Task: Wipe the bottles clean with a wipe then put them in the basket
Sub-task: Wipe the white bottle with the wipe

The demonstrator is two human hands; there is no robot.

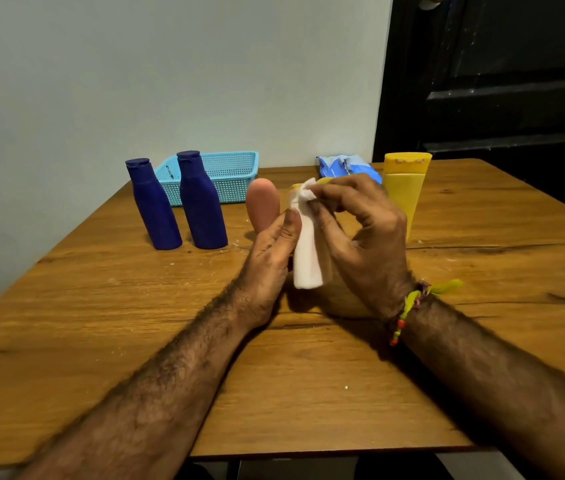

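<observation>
A yellow bottle (341, 303) stands on the table in front of me, mostly hidden behind my hands. My left hand (270, 254) holds it from the left, thumb up along its side. A white wipe (306, 261) hangs down the bottle's front. My right hand (364, 233) pinches the wipe's top end at the bottle's cap. Two dark blue bottles (153, 206) (201, 202) stand upright at the left. A pink bottle (263, 206) stands just behind my left hand. The light blue basket (229, 168) sits behind the blue bottles with nothing visible in it.
A tall yellow tube (407, 188) stands on its cap behind my right hand. A blue pack of wipes (343, 166) lies at the table's far edge. The wooden table (101, 306) meets a pale wall at the back; a dark door is at the right.
</observation>
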